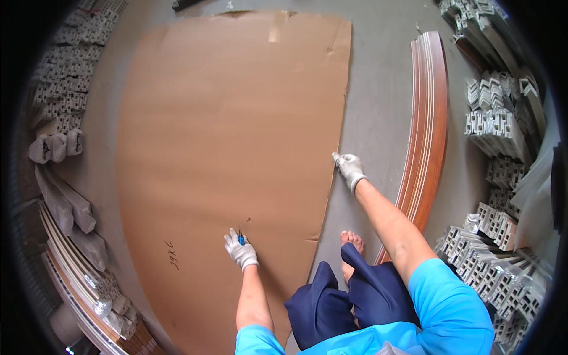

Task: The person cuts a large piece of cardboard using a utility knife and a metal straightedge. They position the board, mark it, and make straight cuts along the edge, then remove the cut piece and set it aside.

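A large brown cardboard sheet (236, 130) lies flat on the grey floor in front of me and to my left. My left hand (241, 251), in a whitish work glove, is over its nearer part. The fingers are closed on a small blue tool (241, 239) with a thin dark tip; its exact kind is too small to make out. Further off, my right hand (350, 167), gloved too, has the sheet's right edge pinched between thumb and fingers. Handwriting marks the cardboard left of my left hand, and a small nick shows just beyond the blue tool.
To the right lies a bundle of long reddish-brown strips (427, 130) with pale lines. Stacked metal profiles (494, 127) line the right side, and more profiles (71, 71) fill the left. Wrapped lengths (74, 204) lie at the near left. My bare foot (351, 245) is beside the sheet.
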The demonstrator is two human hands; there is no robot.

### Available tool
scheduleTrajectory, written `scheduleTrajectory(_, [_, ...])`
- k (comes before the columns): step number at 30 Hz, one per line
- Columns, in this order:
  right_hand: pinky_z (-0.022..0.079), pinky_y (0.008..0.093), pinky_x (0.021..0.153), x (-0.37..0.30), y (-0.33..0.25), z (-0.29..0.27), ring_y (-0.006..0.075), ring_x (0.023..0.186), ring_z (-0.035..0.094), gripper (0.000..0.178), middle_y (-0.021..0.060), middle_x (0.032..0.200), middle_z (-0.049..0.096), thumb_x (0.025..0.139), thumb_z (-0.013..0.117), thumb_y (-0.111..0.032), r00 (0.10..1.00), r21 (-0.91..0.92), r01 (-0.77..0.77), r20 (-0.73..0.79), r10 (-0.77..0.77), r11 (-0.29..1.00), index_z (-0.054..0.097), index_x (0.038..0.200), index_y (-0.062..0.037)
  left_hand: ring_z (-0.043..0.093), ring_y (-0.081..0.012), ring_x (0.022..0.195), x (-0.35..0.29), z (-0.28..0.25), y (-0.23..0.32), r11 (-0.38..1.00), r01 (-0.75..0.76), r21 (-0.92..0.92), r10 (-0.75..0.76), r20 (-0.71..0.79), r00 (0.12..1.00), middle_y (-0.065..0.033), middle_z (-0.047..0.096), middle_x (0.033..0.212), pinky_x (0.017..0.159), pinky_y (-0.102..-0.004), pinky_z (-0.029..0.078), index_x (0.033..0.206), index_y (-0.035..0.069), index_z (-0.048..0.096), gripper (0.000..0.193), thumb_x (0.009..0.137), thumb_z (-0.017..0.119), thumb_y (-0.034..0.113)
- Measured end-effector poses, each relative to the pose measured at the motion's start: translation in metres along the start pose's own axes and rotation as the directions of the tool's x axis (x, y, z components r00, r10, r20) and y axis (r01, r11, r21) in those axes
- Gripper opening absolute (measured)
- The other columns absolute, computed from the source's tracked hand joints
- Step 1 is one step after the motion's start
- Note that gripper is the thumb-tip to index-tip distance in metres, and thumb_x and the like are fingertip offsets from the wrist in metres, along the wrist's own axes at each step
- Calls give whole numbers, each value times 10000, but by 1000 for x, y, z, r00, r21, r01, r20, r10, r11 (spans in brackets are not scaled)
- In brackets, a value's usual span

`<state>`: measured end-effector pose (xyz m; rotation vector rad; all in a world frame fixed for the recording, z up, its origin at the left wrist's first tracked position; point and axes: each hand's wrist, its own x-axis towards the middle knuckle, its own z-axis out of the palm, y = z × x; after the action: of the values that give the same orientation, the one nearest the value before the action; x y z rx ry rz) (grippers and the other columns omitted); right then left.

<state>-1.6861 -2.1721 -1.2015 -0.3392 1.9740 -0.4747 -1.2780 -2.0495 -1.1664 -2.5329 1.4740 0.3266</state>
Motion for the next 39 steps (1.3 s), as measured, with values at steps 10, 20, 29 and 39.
scheduleTrajectory(10, [501, 384, 773, -33, 9, -7, 264, 862, 665, 316, 121, 888, 706, 820, 707, -384, 999, -125, 29, -29, -33, 992, 677, 868, -73, 480, -417, 1251, -29, -23, 10, 1000, -8, 25, 7, 37, 999, -196, 441, 1445, 1049, -441, 417, 1410, 182, 479, 557, 877, 629, 240])
scheduleTrajectory(20, [490, 388, 728, -62, 33, -11, 262, 753, 648, 319, 145, 799, 690, 828, 716, -370, 995, -196, 82, -45, -92, 977, 679, 825, -53, 449, -432, 1277, -76, -26, -37, 998, 8, 64, -14, 105, 994, -210, 395, 1472, 1065, -442, 403, 1431, 184, 450, 591, 872, 632, 252])
scheduleTrajectory(29, [501, 408, 760, -46, 62, 3, 312, 840, 667, 322, 160, 880, 701, 815, 705, -399, 991, -264, 121, -29, -133, 957, 689, 838, -78, 504, -385, 1214, -91, -9, -67, 971, 207, -118, -203, 44, 978, -224, 443, 1388, 1008, -421, 440, 1423, 156, 459, 688, 805, 738, 270])
scheduleTrajectory(39, [420, 389, 586, -92, 104, 59, 156, 592, 487, 378, 64, 618, 582, 817, 739, -345, 954, -200, 295, 3, -300, 934, 610, 665, -23, 521, -409, 1153, -111, -38, -165, 471, 636, -611, -738, 122, 664, -255, 381, 1341, 951, -449, 486, 1422, 130, 373, 885, 679, 844, 228])
